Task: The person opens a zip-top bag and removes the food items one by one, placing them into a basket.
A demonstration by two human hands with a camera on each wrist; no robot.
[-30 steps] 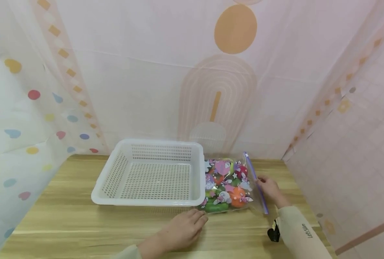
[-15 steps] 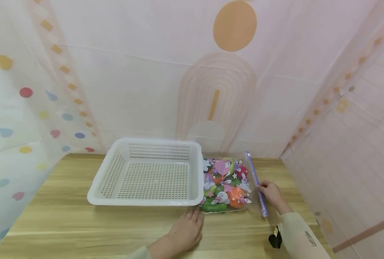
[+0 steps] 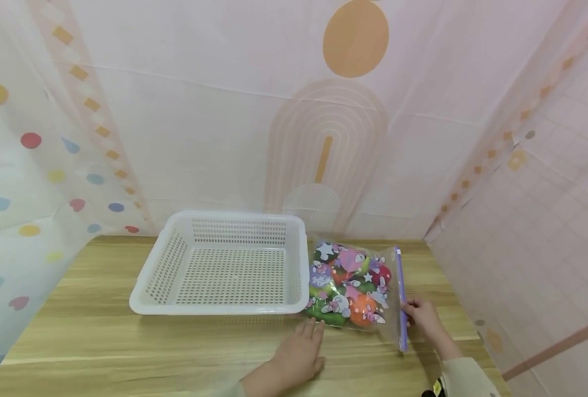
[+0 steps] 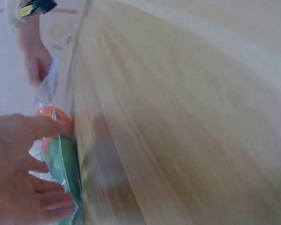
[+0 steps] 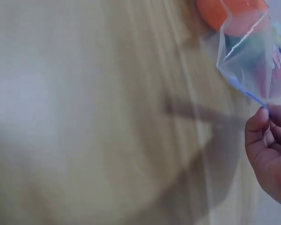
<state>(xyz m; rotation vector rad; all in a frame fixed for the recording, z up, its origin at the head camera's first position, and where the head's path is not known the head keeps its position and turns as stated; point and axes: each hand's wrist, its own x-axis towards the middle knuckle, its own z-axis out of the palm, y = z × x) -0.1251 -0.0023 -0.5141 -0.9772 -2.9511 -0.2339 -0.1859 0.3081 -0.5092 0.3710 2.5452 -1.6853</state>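
A clear printed zip bag [image 3: 345, 286] full of colourful items, orange, green and red among them, lies on the table right of the white basket. My right hand [image 3: 430, 325] pinches the purple zip strip [image 3: 402, 298] at the bag's right end; the right wrist view shows thumb and finger on the strip [image 5: 253, 97]. My left hand [image 3: 298, 353] is at the bag's lower left corner, fingers extended. In the left wrist view the left hand [image 4: 23, 173] has its fingers spread beside the bag's green item [image 4: 65, 164]; whether they touch it I cannot tell.
The white perforated basket [image 3: 229, 275] stands left of the bag, with nothing in it. A patterned curtain [image 3: 214, 138] hangs behind the wooden table [image 3: 184, 353]. Something black [image 3: 435, 390] is at the right wrist.
The bag's zip end has come towards the front edge with my right hand, turning the bag slightly. My left hand has shifted a little right, and the view has moved slightly.
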